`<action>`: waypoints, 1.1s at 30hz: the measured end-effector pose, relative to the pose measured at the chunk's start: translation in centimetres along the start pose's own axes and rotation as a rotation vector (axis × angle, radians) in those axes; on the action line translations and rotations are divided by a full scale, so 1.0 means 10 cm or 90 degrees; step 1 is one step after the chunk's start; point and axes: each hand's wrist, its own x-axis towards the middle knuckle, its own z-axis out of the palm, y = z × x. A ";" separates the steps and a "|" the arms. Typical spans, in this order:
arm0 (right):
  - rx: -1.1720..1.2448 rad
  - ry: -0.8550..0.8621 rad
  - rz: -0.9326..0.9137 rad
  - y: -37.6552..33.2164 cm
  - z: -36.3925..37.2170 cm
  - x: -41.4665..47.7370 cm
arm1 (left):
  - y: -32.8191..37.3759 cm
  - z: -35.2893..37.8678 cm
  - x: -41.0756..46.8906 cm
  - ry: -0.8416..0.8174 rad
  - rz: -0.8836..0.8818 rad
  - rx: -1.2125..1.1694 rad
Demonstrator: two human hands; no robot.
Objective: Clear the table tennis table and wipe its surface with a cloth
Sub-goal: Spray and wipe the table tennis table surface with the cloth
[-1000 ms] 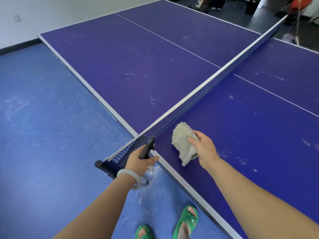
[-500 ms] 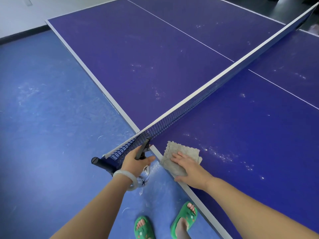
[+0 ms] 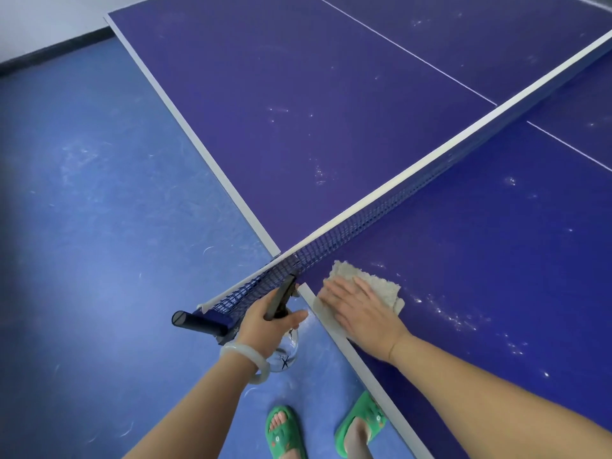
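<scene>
This was an indoor games room — a table tennis hall of some sort. A purple tabletop point(image 3: 331, 94) marked with white lines was divided by a white-topped net point(image 3: 364, 223). It stood on scuffed blue sports flooring point(image 3: 99, 226) that ran to a pale wall point(image 3: 33, 21) with dark skirting point(image 3: 49, 51).

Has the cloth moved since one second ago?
Yes. The cloth went down and toward the table's white edge line beside the net; the right hand now presses it flat there.
</scene>
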 end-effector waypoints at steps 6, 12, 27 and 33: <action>0.193 0.127 0.332 0.15 -0.12 0.45 | -0.09 -0.01 0.02 0.000 0.016 -0.024; 0.192 0.047 0.050 -0.23 0.03 0.47 | -0.17 0.02 0.04 -0.005 0.049 0.003; 0.017 0.013 0.236 -0.24 -0.07 0.65 | -0.07 0.12 0.14 -0.024 0.083 0.024; -0.012 0.007 0.238 0.75 -0.23 0.41 | -0.13 0.05 0.18 -0.027 0.081 0.066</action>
